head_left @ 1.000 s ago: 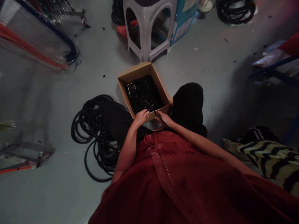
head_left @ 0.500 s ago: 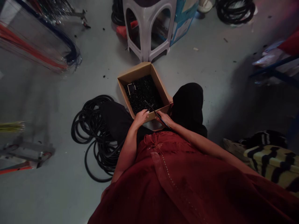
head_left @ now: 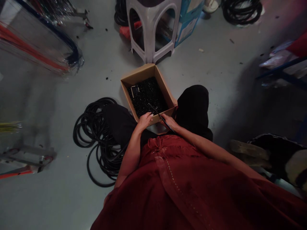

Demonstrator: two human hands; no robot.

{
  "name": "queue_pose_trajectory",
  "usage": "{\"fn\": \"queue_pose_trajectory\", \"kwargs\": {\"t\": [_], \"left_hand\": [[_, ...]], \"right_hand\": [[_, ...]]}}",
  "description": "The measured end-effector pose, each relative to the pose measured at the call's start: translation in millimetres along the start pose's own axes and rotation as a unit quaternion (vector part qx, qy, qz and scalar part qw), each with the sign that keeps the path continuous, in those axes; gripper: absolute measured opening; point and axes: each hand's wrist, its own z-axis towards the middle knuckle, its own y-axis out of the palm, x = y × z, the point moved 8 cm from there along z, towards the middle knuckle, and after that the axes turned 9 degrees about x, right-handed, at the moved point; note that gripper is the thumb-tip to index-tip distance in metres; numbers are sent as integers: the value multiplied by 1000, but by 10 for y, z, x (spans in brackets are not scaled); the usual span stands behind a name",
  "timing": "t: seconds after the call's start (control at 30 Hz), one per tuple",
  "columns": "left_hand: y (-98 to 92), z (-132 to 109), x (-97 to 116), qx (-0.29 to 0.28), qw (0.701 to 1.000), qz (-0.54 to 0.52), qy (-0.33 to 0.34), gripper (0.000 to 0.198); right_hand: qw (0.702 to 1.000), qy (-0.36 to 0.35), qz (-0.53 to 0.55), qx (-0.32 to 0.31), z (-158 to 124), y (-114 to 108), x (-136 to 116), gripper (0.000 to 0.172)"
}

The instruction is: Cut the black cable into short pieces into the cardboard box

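Slender black tool [head_left: 161,117] slanting across the near rim of a cardboard box [head_left: 137,73], light and stiff, best taken at its lower end; right grip [head_left: 168,121] closed around it, left grip [head_left: 144,121] loosely open on the rim, beside heaped black pieces [head_left: 146,95].

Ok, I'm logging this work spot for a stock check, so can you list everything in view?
tan cardboard box: one, tan, on the grey floor
small black pieces: many, black, filling the box
rectangular wire frame: one, pale metal, on the pieces
coiled black cable: three coils, black, left of the box, behind the stool, top right
white plastic stool: one, white, beyond the box
blue-and-white carton: one, blue and white, beside the stool
thin black rod: one, black, across the box's near wall
left hand: one, on the near wall
right hand: one, holding the rod
dark red dress: one, dark red, on the person
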Motion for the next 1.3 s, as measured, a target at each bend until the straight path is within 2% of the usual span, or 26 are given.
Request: {"fn": "queue_pose_trajectory", "kwargs": {"t": [0.53,0.97,1.3], "left_hand": [[-8,8,0,8,1000,18,9,31],[-23,48,-39,22,998,58,14,28],[-39,61,-54,43,996,77,-10,29]], "right_hand": [[1000,14,-22,2,-13,-46,-46,28],[998,42,-38,16,-7,-36,33,26],[994,93,25,55,43,-77,152,22]]}}
